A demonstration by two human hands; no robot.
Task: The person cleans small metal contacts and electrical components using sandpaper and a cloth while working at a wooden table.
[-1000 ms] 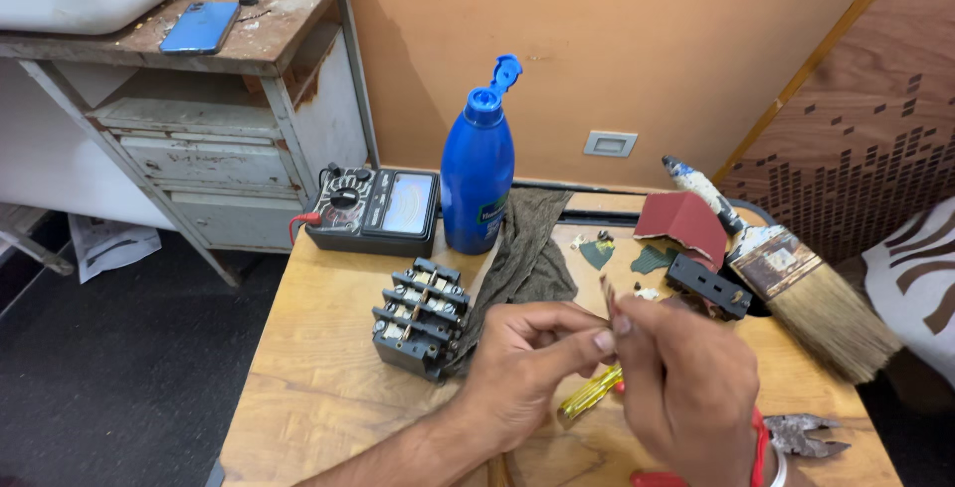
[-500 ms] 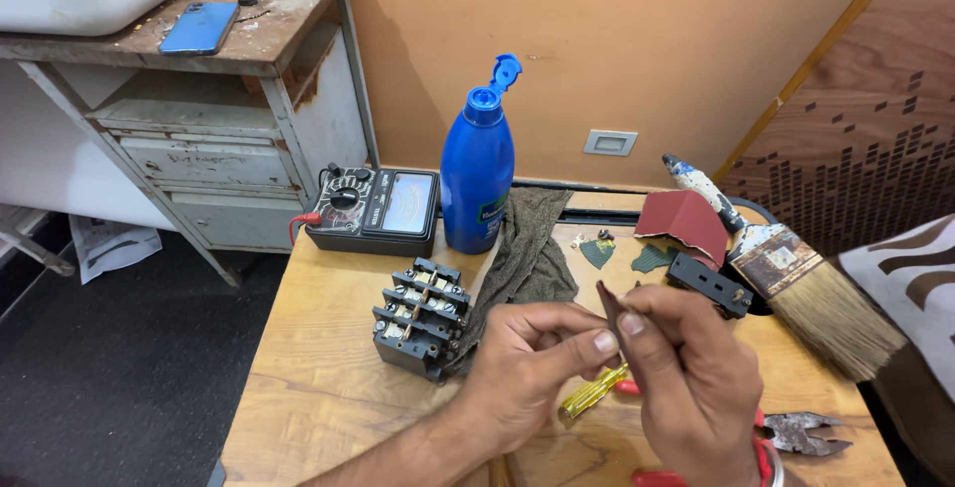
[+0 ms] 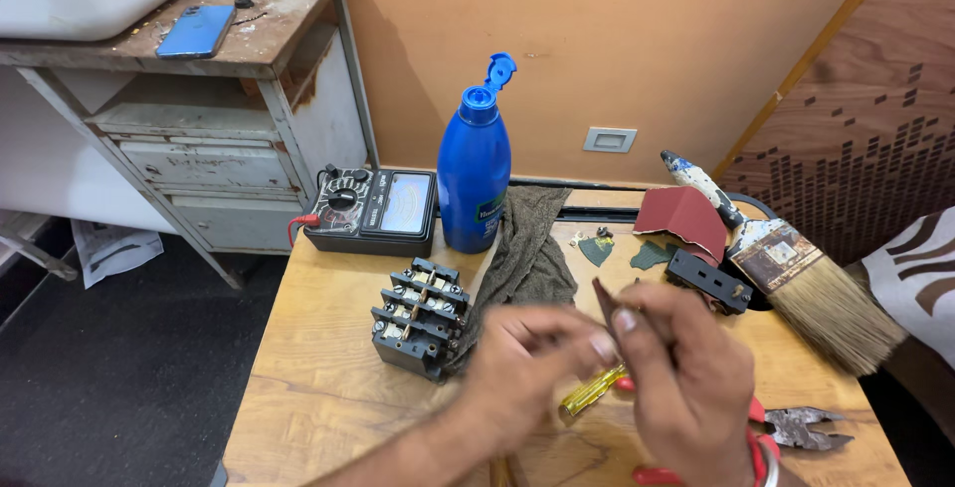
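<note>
Right hand [image 3: 686,397]: raised over the near edge of the wooden table [image 3: 318,378], thumb and fingers pinched on a small dark reddish strip [image 3: 605,306], apparently a scrap of sandpaper, held upright. Left hand [image 3: 527,368]: blurred, fingers curled toward that strip and meeting the right fingertips; whether it grips a small part of its own cannot be told. Step in hand, as judged: rubbing or cleaning a small piece between the fingers with the strip; the next move would call for a steady pinch and short, light strokes. Under the hands: a yellow-handled screwdriver [image 3: 592,390] lying flat; red-handled pliers [image 3: 796,429] at the right wrist. Just left: a black terminal block [image 3: 418,316] with rows of screws, touching a dark cloth [image 3: 527,248]. Farther back: a blue bottle [image 3: 475,164] with flip cap open, an analogue meter [image 3: 373,210], a folded sheet of red sandpaper [image 3: 686,216], a small black part [image 3: 708,280], a wide paintbrush [image 3: 796,278]. Off the table, left: a worn cabinet [image 3: 199,139] bearing a blue phone [image 3: 196,30].
</note>
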